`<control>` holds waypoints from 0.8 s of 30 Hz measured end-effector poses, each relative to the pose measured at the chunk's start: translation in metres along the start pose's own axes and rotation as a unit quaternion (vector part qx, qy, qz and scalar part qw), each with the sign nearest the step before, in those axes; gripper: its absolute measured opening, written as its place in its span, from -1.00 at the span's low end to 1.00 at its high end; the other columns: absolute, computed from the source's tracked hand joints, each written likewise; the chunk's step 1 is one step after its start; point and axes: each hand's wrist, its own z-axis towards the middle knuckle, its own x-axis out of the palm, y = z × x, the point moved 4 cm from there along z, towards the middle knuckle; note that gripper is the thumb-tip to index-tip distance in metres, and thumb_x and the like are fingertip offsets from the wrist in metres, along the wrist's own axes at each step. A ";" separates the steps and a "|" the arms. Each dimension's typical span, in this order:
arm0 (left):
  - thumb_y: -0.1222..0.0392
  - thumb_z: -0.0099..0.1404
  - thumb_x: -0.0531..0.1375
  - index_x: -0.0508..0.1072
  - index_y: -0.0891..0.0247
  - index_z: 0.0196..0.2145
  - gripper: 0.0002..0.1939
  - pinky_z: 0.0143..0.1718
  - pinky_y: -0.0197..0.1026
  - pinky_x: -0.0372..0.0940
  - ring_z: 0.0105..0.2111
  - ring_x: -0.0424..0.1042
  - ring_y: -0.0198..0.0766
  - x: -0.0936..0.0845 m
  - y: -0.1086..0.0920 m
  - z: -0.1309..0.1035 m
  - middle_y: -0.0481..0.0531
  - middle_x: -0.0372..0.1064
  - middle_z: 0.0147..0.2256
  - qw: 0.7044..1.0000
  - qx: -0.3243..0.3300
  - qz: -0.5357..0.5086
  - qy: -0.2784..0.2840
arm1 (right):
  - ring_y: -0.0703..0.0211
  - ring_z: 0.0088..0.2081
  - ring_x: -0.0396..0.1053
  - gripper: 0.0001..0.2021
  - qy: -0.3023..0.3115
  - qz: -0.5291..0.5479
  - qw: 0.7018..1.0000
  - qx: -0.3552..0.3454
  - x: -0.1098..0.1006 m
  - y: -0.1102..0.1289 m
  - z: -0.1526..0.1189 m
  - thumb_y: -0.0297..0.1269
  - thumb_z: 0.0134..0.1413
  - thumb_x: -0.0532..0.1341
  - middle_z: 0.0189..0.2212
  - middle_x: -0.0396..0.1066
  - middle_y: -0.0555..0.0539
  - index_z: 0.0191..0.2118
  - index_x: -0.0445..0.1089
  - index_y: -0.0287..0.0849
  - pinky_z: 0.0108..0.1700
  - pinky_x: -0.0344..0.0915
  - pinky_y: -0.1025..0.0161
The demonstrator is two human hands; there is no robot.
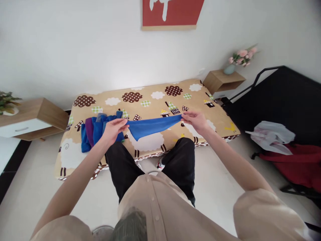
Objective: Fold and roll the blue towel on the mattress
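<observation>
Head view shows the left hand [114, 129] and right hand [195, 121] each pinching an end of a blue cloth [150, 127], stretched taut above the patterned bed [200, 100], beside a pile of cloths [94, 132]. Best, I judge, to keep both pinches level and tension even so edges align.

A white wall [75, 43] holds a red picture [170, 13]. Small wooden tables [37, 112] (one each side) stand by the low sheep-print bed [200, 97] on a pale floor [32, 187].
</observation>
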 end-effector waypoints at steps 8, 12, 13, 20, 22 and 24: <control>0.05 -0.12 0.55 0.61 0.15 -0.35 -0.64 -0.23 -0.12 0.54 -0.21 0.62 -0.07 -0.012 0.051 0.003 0.11 0.59 -0.26 0.991 -0.114 0.013 0.062 | 0.13 -0.36 0.62 -0.65 0.018 0.012 0.993 0.115 -0.014 -0.040 -0.003 -0.40 -0.24 0.62 -0.34 0.62 -0.19 -0.28 0.58 -0.29 -0.27 0.62 0.38; 0.09 -0.15 0.57 0.60 0.19 -0.36 -0.61 -0.29 -0.15 0.52 -0.28 0.62 -0.09 -0.005 0.059 0.036 0.10 0.58 -0.32 0.992 -0.110 0.026 0.050 | 0.10 -0.35 0.62 -0.65 0.034 0.022 0.992 0.117 -0.004 -0.055 0.031 -0.40 -0.25 0.62 -0.33 0.62 -0.20 -0.28 0.56 -0.29 -0.24 0.64 0.28; 0.10 -0.15 0.57 0.59 0.21 -0.36 -0.62 -0.30 -0.16 0.52 -0.30 0.62 -0.10 -0.002 0.060 0.048 0.10 0.57 -0.33 0.993 -0.104 0.032 0.045 | 0.11 -0.35 0.62 -0.66 0.036 0.023 0.992 0.115 0.000 -0.059 0.044 -0.41 -0.24 0.61 -0.34 0.62 -0.20 -0.29 0.56 -0.29 -0.24 0.63 0.27; 0.15 0.07 0.44 0.51 0.27 -0.34 -0.74 -0.23 -0.20 0.46 -0.35 0.57 -0.24 0.031 0.037 0.143 0.08 0.55 -0.34 0.994 0.067 0.069 -0.048 | 0.24 -0.40 0.58 -0.73 -0.029 0.039 0.999 -0.014 0.035 -0.065 0.144 -0.34 -0.10 0.55 -0.41 0.57 -0.04 -0.30 0.51 -0.24 -0.18 0.59 0.28; 0.14 0.14 0.38 0.49 0.25 -0.30 -0.79 -0.16 -0.21 0.46 -0.29 0.58 -0.25 0.034 0.026 0.154 0.09 0.56 -0.29 0.983 0.146 0.089 -0.074 | 0.23 -0.36 0.58 -0.71 -0.048 0.049 0.995 -0.076 0.038 -0.058 0.158 -0.26 -0.06 0.54 -0.39 0.57 -0.03 -0.27 0.50 -0.22 -0.14 0.58 0.24; 0.13 0.18 0.34 0.48 0.23 -0.26 -0.80 -0.09 -0.21 0.45 -0.20 0.58 -0.24 0.033 0.024 0.155 0.10 0.56 -0.23 0.969 0.194 0.117 -0.101 | 0.21 -0.32 0.59 -0.68 -0.056 0.047 0.989 -0.128 0.036 -0.053 0.163 -0.17 -0.03 0.52 -0.36 0.58 -0.04 -0.23 0.49 -0.20 -0.11 0.56 0.21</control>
